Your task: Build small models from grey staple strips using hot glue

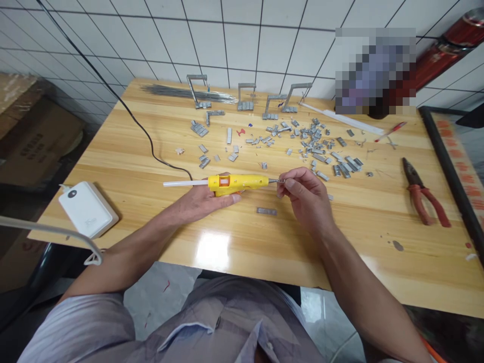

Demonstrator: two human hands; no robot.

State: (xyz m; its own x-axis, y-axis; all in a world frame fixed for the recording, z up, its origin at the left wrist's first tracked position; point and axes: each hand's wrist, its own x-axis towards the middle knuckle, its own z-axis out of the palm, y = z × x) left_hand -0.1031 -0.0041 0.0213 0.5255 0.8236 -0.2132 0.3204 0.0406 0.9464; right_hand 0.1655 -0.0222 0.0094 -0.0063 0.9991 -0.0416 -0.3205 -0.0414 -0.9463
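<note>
My left hand (207, 201) is closed round a yellow glue gun (242, 182), which lies level with its nozzle pointing right. A white glue stick (179, 184) sticks out of its back end. At the nozzle tip my right hand (304, 194) pinches something small, mostly hidden by the fingertips. Below the gun, between my hands, a flat grey piece (266, 211) lies on the wooden table (257, 247). Many small grey pieces (312, 136) are scattered beyond my right hand.
Grey bracket-like frames (246, 96) stand by the tiled wall, beside thin metal rods (189, 94). Red-handled pliers (423, 194) and a red pen (392, 131) lie at the right. A white power bank (88, 209) sits at the left; a black cable crosses behind the gun.
</note>
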